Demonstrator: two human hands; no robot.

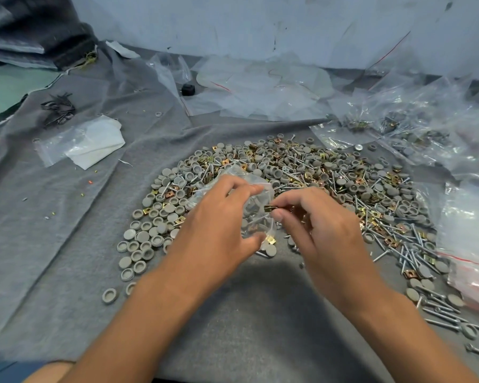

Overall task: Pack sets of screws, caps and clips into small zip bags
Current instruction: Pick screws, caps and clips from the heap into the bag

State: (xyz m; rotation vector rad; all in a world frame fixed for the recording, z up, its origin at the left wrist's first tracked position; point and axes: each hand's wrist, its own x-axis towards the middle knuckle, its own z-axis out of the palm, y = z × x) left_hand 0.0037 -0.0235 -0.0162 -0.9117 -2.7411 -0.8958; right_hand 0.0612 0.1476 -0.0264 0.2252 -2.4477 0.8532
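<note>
A wide heap of grey round caps point(150, 233), silver screws point(409, 252) and brass clips point(371, 214) lies on the grey cloth in front of me. My left hand point(219, 219) holds a small clear zip bag point(256, 214) over the heap, thumb below and fingers on top; grey caps show through the plastic. My right hand point(313, 219) pinches a brass clip point(270, 208) between thumb and forefinger, right at the bag's mouth. Another brass clip point(270, 239) lies just under the bag.
Filled zip bags point(415, 128) are piled at the right, with more bags point(470, 258) at the right edge. Empty bags point(260, 87) lie at the back, a small black object point(188, 89) beside them. Folded white paper point(94, 143) and dark clips point(58, 109) lie at the left.
</note>
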